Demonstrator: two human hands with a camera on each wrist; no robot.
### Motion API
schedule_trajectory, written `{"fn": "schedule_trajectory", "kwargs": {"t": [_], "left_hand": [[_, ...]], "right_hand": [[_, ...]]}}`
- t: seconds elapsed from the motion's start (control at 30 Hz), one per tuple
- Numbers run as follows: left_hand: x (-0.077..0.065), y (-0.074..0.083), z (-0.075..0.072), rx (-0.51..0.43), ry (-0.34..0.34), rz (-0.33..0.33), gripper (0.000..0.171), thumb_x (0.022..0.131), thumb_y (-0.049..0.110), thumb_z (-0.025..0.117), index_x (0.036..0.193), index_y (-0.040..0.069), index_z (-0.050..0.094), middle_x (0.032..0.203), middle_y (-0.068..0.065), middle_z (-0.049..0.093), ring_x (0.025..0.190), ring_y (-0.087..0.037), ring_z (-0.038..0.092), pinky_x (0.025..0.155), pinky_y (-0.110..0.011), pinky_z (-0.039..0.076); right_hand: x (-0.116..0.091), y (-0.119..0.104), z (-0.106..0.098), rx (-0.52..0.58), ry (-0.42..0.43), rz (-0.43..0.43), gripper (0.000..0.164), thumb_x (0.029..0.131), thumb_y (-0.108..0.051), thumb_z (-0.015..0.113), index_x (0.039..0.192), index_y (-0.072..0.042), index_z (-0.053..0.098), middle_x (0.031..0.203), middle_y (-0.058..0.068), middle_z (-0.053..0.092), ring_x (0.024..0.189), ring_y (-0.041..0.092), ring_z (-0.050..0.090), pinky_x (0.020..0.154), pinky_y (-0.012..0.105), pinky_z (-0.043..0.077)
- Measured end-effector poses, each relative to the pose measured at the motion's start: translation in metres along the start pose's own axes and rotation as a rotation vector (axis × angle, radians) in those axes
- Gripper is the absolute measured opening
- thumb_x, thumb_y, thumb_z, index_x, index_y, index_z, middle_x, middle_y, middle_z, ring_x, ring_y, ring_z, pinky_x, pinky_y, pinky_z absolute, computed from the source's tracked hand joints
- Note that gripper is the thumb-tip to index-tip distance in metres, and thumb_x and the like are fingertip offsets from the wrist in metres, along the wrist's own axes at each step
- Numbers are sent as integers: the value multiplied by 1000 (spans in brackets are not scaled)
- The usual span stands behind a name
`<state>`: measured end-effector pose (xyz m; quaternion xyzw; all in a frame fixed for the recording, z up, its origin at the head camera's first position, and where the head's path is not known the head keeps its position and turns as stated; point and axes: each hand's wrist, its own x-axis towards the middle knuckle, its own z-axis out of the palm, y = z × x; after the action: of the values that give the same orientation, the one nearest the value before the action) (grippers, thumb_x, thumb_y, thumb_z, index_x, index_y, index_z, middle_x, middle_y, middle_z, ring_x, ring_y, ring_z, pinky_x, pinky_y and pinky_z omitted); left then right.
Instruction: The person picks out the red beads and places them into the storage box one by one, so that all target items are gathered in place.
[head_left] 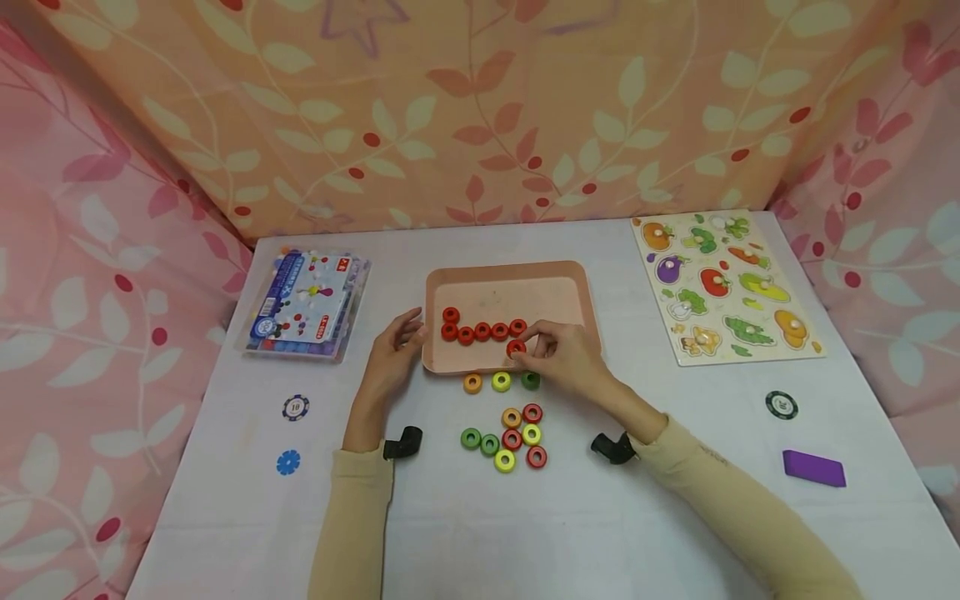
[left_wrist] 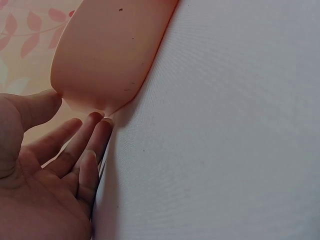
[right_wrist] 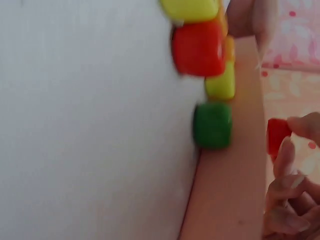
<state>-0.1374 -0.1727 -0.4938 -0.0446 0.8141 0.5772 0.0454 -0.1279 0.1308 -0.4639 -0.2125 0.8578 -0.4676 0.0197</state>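
Step in hand, as I read it: adding another red ring to the bent line of six red rings [head_left: 483, 338] in the pink tray [head_left: 510, 292]. R hand [head_left: 566, 354] has the held red ring [right_wrist: 277, 136] pinched btwn thumb & index finger, over the tray's near right part, just beside the line's right end. Can't tell if it touches the tray floor.

L hand [head_left: 393, 350] grasps nothing: fingers loosely bent, thumb & fingertips seemingly against the tray's near left corner, prob. steadying it.

Next move calls for a straight lowering w/o nudging the neighbouring ring, then thumb & finger parting cleanly; L hand is best kept at the corner so the tray won't slide.

Rest of the rings lie on the tabletop [head_left: 435, 517]: orange ring [head_left: 472, 390], yellow ring [head_left: 501, 388], green ring [right_wrist: 212, 125] by the near wall, plus a mixed cluster [head_left: 512, 446] closer to the person, incl. 3 reds.
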Motion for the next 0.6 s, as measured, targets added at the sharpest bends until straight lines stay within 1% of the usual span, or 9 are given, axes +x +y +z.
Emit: {"fn": "schedule_trajectory", "kwargs": {"t": [0.07, 0.17, 0.27, 0.33, 0.47, 0.6], "left_hand": [[0, 0, 0, 8, 1, -6, 48, 101, 27, 60, 146, 15, 51, 135, -17, 58, 125, -29, 55, 105, -43, 40], [0, 0, 0, 10, 2, -11, 45, 101, 28, 61, 143, 14, 54, 134, -15, 59, 123, -29, 55, 103, -42, 40], [-1, 0, 0, 16, 2, -18, 43, 101, 28, 61, 141, 12, 57, 134, -14, 60, 122, -27, 56, 100, -39, 40], [-1, 0, 0, 15, -1, -22, 43, 101, 28, 61, 140, 11, 57, 134, -13, 61, 122, -27, 55, 100, -39, 40], [0, 0, -1, 15, 0, -20, 43, 101, 28, 61, 139, 10, 58, 134, -13, 61, 122, -27, 56, 101, -40, 39], [1, -1, -1, 19, -2, -16, 43, 100, 28, 62, 139, 10, 58, 134, -13, 62, 123, -27, 56, 103, -42, 39]], "right_hand": [[5, 5, -1, -7, 13, 28, 23, 83, -17, 82, 99, -4, 71, 62, -3, 60, 55, 11, 54, 51, 23, 41], [11, 12, -1, -27, 7, 93, 24, 84, -16, 81, 99, -1, 71, 63, 1, 60, 56, 12, 53, 52, 23, 42], [15, 15, -1, -65, -10, 165, 24, 85, -16, 80, 100, 0, 71, 65, 2, 61, 57, 13, 53, 51, 23, 41], [17, 17, 0, -84, -14, 195, 24, 86, -17, 79, 101, -1, 71, 67, 3, 62, 58, 12, 53, 51, 23, 40], [20, 18, 1, -128, -10, 204, 25, 85, -15, 79, 106, -3, 72, 76, 3, 68, 62, 10, 58, 56, 24, 44], [20, 17, 1, -113, -11, 170, 26, 85, -11, 78, 109, -5, 71, 83, 4, 73, 65, 11, 64, 60, 25, 49]]}}
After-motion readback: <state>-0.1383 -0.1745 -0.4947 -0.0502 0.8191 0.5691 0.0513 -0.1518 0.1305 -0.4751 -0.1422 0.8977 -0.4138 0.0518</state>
